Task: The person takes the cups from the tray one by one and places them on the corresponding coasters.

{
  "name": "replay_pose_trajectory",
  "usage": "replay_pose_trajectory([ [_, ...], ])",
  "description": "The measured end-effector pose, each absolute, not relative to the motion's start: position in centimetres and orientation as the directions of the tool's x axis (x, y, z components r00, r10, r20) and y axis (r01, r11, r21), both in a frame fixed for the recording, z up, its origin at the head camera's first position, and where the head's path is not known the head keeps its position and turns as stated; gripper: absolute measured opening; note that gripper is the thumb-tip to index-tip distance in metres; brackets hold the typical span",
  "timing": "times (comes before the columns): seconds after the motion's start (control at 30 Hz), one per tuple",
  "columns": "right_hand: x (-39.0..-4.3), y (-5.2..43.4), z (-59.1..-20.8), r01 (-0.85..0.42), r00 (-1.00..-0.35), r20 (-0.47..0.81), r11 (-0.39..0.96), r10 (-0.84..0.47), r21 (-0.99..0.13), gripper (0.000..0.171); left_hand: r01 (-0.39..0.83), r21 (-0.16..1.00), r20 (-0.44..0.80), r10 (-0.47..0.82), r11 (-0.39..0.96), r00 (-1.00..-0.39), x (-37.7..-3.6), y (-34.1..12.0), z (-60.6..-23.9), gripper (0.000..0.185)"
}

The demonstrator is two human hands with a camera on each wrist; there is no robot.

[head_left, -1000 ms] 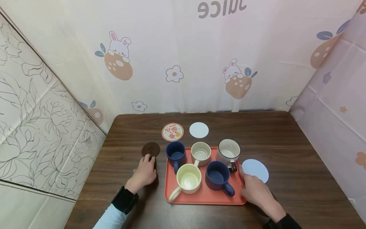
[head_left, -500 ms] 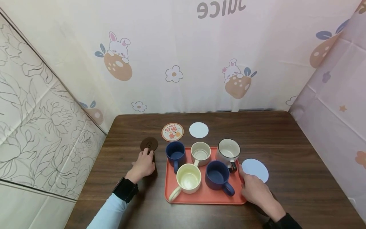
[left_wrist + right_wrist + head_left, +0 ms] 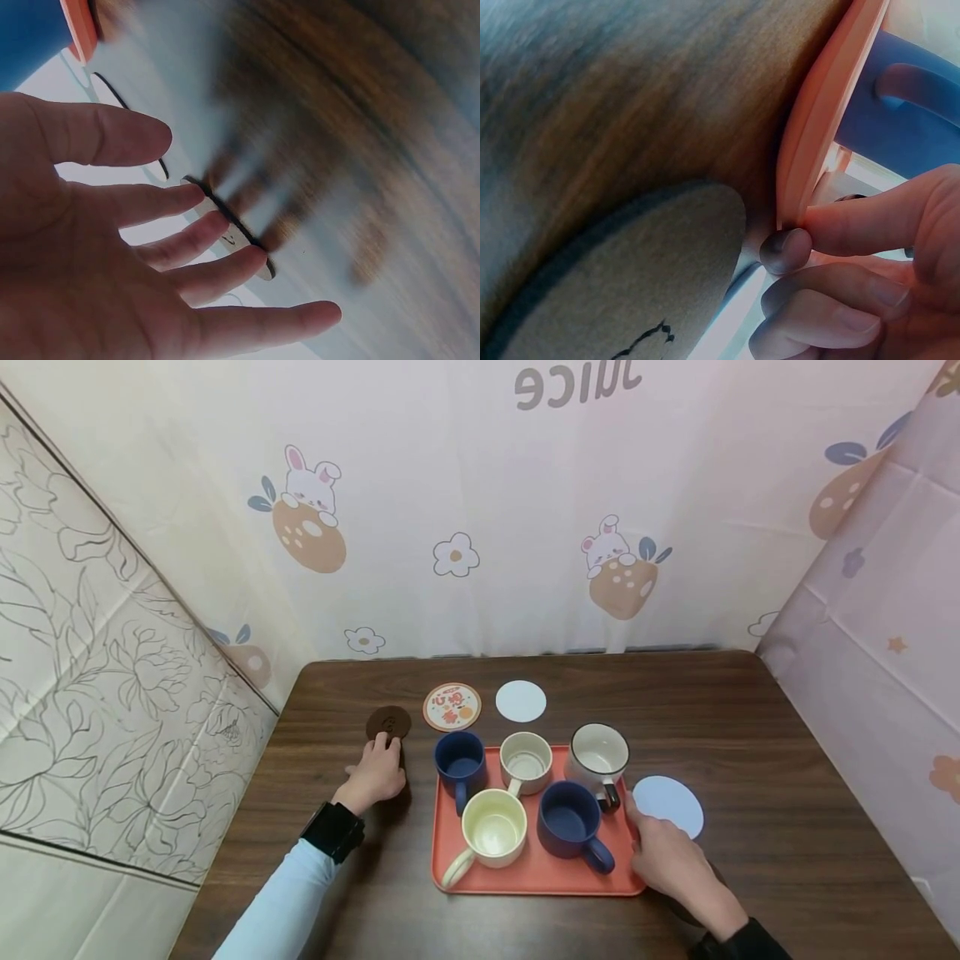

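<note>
Your left hand [image 3: 377, 771] is lying flat and open, fingertips touching the near edge of the brown coaster [image 3: 388, 723], which is sitting on the counter [image 3: 750, 735] just beyond it, left of the orange tray [image 3: 525, 877]. Your right hand [image 3: 667, 860] is pinching the tray's right rim.

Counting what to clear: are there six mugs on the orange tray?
No, the orange tray holds five mugs: two blue, two cream and one white with a dark rim.
</note>
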State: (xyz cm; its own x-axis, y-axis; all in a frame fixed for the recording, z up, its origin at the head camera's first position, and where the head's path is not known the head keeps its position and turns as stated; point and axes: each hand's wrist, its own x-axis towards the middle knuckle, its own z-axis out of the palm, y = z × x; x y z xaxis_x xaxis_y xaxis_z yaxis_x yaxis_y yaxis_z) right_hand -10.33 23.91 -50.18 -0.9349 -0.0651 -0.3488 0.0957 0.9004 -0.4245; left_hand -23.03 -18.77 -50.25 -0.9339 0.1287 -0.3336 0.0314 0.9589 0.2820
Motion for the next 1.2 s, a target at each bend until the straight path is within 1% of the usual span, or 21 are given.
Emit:
replay_pose_trajectory([
  [0.27, -10.3, 23.8, -50.2, 0.108, -0.931, -0.36, 0.897, -0.06, -0.43, 0.073, 0.031, 0.298, -0.332, 0.134, 0.954, -0.934, -24.4, -19.0, -50.2, 0.063],
  [0.6, -10.3, 23.8, -50.0, 0.128, -0.924, -0.38, 0.894, -0.05, -0.429, 0.074, 0.029, 0.316, -0.33, 0.138, 0.948, -0.934, -25.3, -19.1, -50.6, 0.064],
  [1.2, -10.4, 23.8, -50.0, 0.102, -0.931, -0.361, 0.905, -0.059, -0.412, 0.075, 0.015, 0.337, -0.339, 0.136, 0.942, -0.931, -25.5, -19.0, -50.9, 0.068],
])
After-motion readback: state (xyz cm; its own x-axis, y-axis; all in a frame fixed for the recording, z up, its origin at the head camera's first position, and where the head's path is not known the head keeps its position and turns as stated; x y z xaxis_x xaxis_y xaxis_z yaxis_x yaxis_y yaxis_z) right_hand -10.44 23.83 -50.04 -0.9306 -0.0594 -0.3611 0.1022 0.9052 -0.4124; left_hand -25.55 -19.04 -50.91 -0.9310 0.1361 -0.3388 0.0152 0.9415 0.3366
